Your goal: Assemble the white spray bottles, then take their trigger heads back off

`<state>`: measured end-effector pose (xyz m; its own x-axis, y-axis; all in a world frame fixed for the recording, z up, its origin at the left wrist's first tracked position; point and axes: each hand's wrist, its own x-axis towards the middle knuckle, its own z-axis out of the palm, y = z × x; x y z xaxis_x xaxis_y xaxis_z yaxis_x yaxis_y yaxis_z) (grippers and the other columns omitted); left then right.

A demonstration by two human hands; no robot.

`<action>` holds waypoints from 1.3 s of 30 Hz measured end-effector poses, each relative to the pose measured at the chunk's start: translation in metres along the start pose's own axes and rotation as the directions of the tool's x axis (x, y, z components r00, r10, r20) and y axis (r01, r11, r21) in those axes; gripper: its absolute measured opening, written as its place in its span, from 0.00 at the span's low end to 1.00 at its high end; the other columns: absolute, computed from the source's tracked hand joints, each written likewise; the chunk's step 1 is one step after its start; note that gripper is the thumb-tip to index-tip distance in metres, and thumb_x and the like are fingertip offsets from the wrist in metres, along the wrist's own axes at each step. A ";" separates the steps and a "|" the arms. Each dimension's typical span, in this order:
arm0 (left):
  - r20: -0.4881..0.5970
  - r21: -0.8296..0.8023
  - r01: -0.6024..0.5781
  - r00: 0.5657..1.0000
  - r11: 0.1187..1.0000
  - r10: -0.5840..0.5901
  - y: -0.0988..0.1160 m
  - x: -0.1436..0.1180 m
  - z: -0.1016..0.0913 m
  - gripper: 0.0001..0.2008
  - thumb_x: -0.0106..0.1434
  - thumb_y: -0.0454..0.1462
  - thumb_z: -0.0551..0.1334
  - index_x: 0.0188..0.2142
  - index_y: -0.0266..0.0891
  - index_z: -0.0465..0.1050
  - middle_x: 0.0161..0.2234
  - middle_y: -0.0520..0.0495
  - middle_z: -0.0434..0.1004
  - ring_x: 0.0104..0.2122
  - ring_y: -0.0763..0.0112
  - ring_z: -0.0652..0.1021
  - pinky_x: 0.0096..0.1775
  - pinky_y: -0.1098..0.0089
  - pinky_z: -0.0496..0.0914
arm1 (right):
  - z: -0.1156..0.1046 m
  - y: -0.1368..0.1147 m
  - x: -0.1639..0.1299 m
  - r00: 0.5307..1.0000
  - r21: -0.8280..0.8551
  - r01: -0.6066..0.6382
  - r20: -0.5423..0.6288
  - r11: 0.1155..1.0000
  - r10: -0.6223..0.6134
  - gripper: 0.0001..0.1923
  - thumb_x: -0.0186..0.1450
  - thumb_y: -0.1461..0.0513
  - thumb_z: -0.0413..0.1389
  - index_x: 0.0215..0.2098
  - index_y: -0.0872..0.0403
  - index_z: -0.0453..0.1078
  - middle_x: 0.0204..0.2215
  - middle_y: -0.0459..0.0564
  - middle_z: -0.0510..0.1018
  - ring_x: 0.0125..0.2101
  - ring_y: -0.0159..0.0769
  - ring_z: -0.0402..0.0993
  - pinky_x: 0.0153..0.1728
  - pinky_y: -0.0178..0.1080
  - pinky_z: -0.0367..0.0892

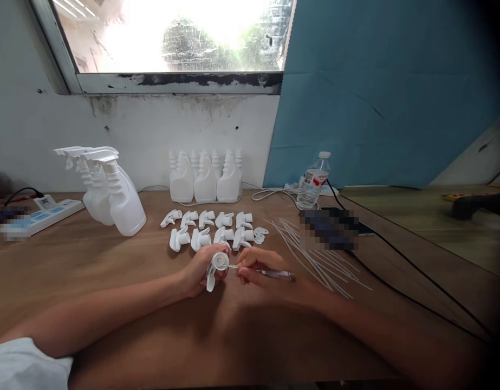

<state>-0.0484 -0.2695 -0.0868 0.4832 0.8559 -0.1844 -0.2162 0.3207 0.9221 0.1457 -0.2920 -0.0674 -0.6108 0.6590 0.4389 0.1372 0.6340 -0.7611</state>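
Centre frame, left hand (201, 271) fingers clamp a trigger sprayer head (216, 268) socket-up, steadying it; right hand (258, 271) fingers pinch a dip tube (274, 274) at its socket.

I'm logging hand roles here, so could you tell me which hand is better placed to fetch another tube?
Probably the right hand: the loose tubes lie on its side, while the left hand grips the spray head.

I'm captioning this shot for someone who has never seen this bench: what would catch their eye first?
At the centre, the left hand holds a white trigger sprayer head while the right hand feeds a thin dip tube into it. Behind them lie two rows of loose sprayer heads, with a fan of spare tubes to the right. Farther back, capless white bottles line the wall, and finished spray bottles stand at left.
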 end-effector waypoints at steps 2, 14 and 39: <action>0.004 -0.025 0.011 1.000 1.000 -0.011 0.001 0.000 0.001 0.15 0.58 0.47 0.61 0.27 0.38 0.61 0.13 0.55 0.62 0.10 0.81 0.59 0.11 0.80 0.45 | 0.000 0.002 0.000 0.976 -0.219 0.219 0.034 0.951 -0.216 0.06 0.69 0.62 0.50 0.35 0.55 0.66 0.33 0.50 0.74 0.32 0.29 0.71 0.34 0.33 0.69; 0.018 -0.036 0.040 0.999 0.999 -0.039 -0.002 0.003 -0.003 0.16 0.57 0.47 0.63 0.29 0.39 0.61 0.15 0.60 0.56 0.10 0.83 0.55 0.11 0.80 0.42 | -0.013 0.000 0.005 0.677 -0.718 0.668 0.475 0.197 -0.562 0.13 0.68 0.66 0.52 0.49 0.63 0.70 0.53 0.59 0.74 0.53 0.41 0.71 0.49 0.41 0.73; -0.013 -0.137 0.024 1.000 0.990 -0.026 -0.006 0.004 -0.003 0.18 0.58 0.49 0.64 0.29 0.37 0.63 0.19 0.57 0.60 0.17 0.81 0.63 0.19 0.79 0.58 | -0.002 -0.006 -0.002 0.655 -0.717 0.666 0.428 0.207 -0.623 0.11 0.64 0.72 0.56 0.45 0.72 0.69 0.45 0.70 0.77 0.49 0.47 0.75 0.48 0.45 0.75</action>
<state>-0.0476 -0.2666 -0.0945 0.4778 0.8522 -0.2131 -0.3188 0.3942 0.8619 0.1476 -0.2963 -0.0627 -0.8189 -0.1369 0.5574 0.1809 0.8601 0.4770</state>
